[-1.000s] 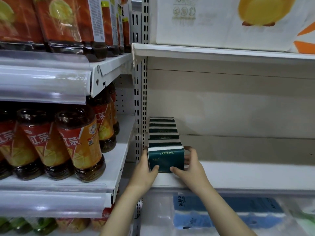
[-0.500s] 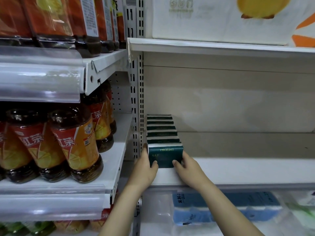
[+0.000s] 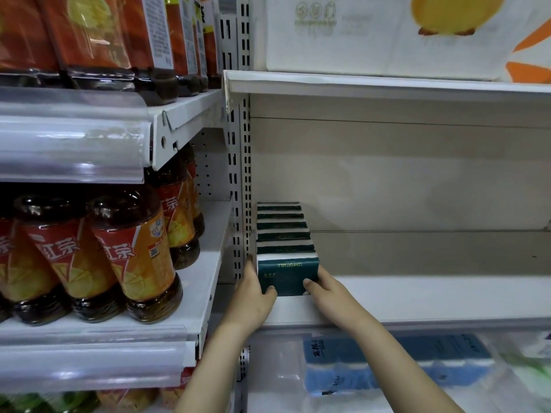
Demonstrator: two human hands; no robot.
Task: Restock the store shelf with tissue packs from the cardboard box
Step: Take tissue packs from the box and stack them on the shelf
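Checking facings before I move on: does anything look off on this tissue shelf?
The front tissue pack, held between left hand and right hand, shows its COMFORTABLE lettering upside down, so it seems inverted. The row behind looks straight.

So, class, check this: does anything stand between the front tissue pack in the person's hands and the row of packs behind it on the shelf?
Nothing visible does. The front tissue pack sits on the shelf right against the row, no gap showing, with the left hand and right hand gripping its sides.
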